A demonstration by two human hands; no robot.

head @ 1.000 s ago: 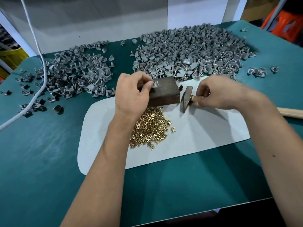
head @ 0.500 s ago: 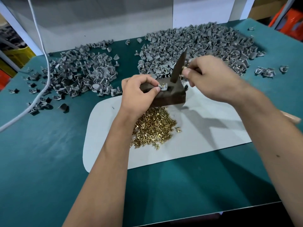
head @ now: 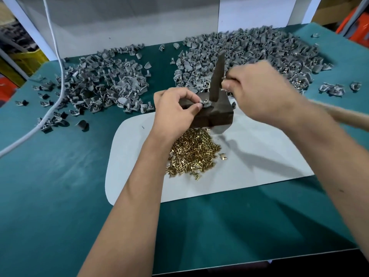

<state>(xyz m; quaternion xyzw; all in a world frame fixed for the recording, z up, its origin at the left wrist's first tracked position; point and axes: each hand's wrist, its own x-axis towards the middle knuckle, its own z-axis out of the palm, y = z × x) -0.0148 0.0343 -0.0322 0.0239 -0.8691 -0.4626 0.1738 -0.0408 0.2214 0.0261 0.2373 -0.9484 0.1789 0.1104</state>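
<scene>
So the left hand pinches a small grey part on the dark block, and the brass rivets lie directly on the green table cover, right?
Not quite. In the head view the brass rivets lie on the white mat, not directly on the green cover. The left hand does pinch a small grey part on the dark block.

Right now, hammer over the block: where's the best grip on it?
The wooden handle, close behind the hammer head, coming from the right. The head stands upright, lower end at the small grey part on the dark block, and the handle runs off rightward. The right hand holds it there; a short grip probably suits light taps.
</scene>
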